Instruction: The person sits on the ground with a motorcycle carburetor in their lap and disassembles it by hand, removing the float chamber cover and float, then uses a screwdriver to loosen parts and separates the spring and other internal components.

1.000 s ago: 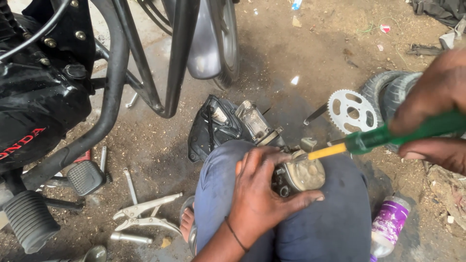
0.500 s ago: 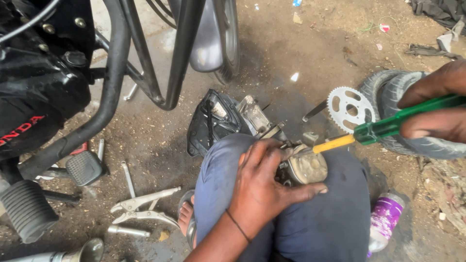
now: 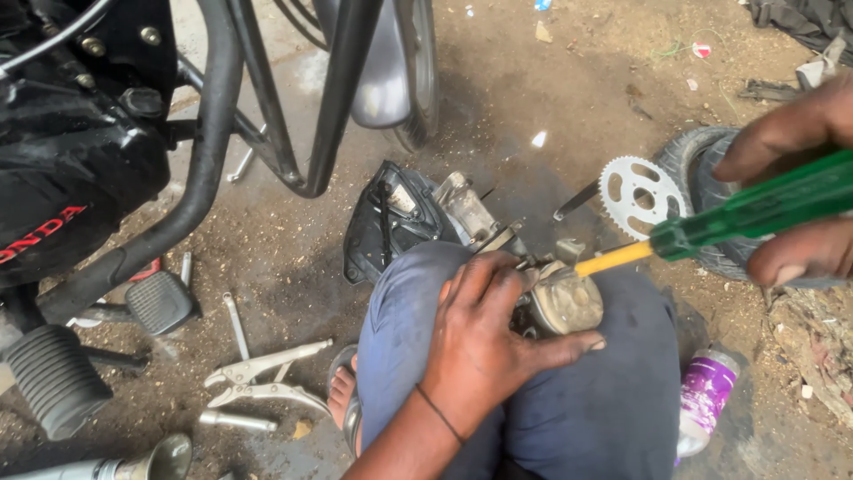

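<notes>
The left hand (image 3: 484,342) was wrapped around a small metal engine part (image 3: 564,302) resting on the person's blue-trousered knee (image 3: 613,391); its grip was closed on the part, the thumb stretched along the lower edge and the fingers curled over the top. The right hand (image 3: 795,191) gripped the green handle of a screwdriver (image 3: 746,213), fingers folded tightly round it. The screwdriver's yellow shaft slanted down to the left, its tip touching the upper edge of the part. Behind the knee on the dirt ground lay a black engine cover (image 3: 391,218), and a sprocket (image 3: 638,194) leaned beside a tyre (image 3: 702,169). Pliers (image 3: 258,373) lay to the left, a purple spray can (image 3: 706,396) to the right.
</notes>
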